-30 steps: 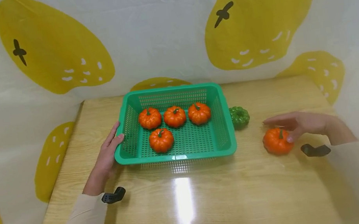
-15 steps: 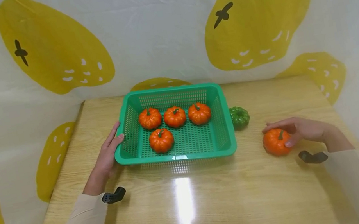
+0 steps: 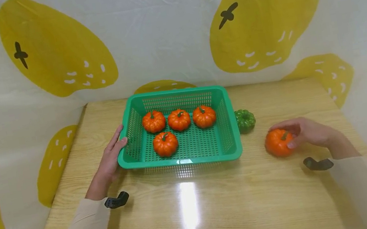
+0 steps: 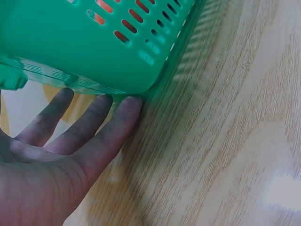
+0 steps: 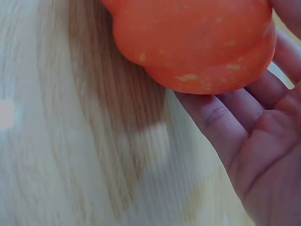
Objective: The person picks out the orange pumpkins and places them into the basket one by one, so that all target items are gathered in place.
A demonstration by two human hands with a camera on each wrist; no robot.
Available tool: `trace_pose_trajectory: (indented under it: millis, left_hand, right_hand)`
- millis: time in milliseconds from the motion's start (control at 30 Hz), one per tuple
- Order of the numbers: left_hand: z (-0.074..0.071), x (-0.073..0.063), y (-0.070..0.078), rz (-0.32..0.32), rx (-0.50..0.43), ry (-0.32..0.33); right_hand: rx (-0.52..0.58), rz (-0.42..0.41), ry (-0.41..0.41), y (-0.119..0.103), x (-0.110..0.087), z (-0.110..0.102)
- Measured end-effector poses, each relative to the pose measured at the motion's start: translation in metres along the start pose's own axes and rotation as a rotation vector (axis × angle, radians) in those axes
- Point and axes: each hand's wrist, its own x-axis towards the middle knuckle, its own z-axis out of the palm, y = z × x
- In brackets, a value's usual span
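My right hand (image 3: 310, 134) grips a small orange pumpkin (image 3: 278, 143) with a green stem, right of the basket. Seen from the right wrist, fingers curl round the far side of the pumpkin (image 5: 197, 42), and its shadow falls on the wood. The green plastic basket (image 3: 205, 158) holds several similar pumpkins: three in a back row and one pumpkin (image 3: 165, 144) in front at the left. At the basket's left side rests my left hand (image 3: 109, 157), thumb by the rim. In the left wrist view its straight, spread fingers (image 4: 101, 141) touch the outer wall.
A green pumpkin-like vegetable (image 3: 245, 120) sits against the basket's right side, partly hidden by it. The wooden table (image 3: 235, 207) is bounded behind and at both sides by a white sheet (image 3: 159, 33) printed with yellow fruit.
The right hand has closed its fingers on the orange pumpkin and shifted it slightly left and away from me. The left hand and the basket have stayed in place.
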Motion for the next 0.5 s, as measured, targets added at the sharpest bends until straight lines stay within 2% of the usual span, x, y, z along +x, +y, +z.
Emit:
trace_pose_trajectory:
  millis: [167,500]
  left_hand:
    - [0.0,0.0,-0.001,-0.008,0.003,0.006]
    - [0.0,0.001,0.0,-0.015,0.01,0.012]
  right_hand:
    - [-0.03,0.033,0.044,-0.006,0.002,0.002]
    - [-0.104,0.027,0.065,-0.032,0.01,0.006]
